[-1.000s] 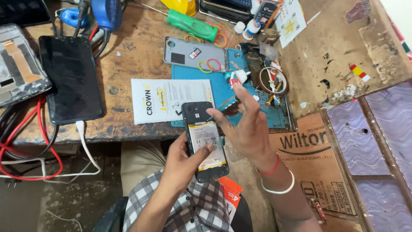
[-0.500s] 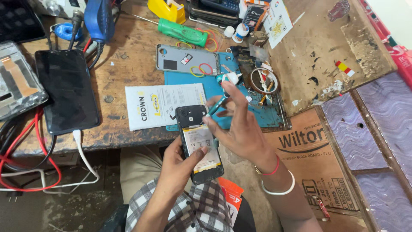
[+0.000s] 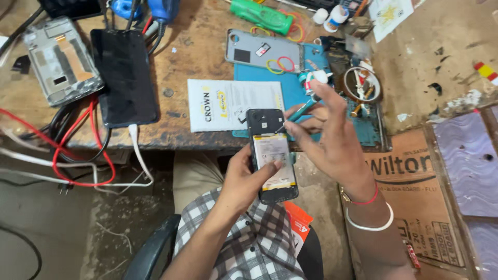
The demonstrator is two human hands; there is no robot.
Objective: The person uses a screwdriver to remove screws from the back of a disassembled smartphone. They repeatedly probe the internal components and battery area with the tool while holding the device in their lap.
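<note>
— Left hand (image 3: 244, 179) wrapped around the opened black phone with its white battery showing (image 3: 272, 155), thumb pressed on the battery, held just off the near edge of the worn wooden workbench (image 3: 171, 67)?

— Yes. Right hand (image 3: 332, 140) pinching a slim teal-handled screwdriver (image 3: 296, 112), tip touching the upper part of the phone body.

— Best way through this step?

— Probably: keep the driver upright on the screw, press lightly, turn slowly. Brace the phone steady against the thumb.

— Risks?

— Slipping onto the battery, likely. Dropping a tiny screw off the edge; better over the blue work mat (image 3: 270, 88).
</note>
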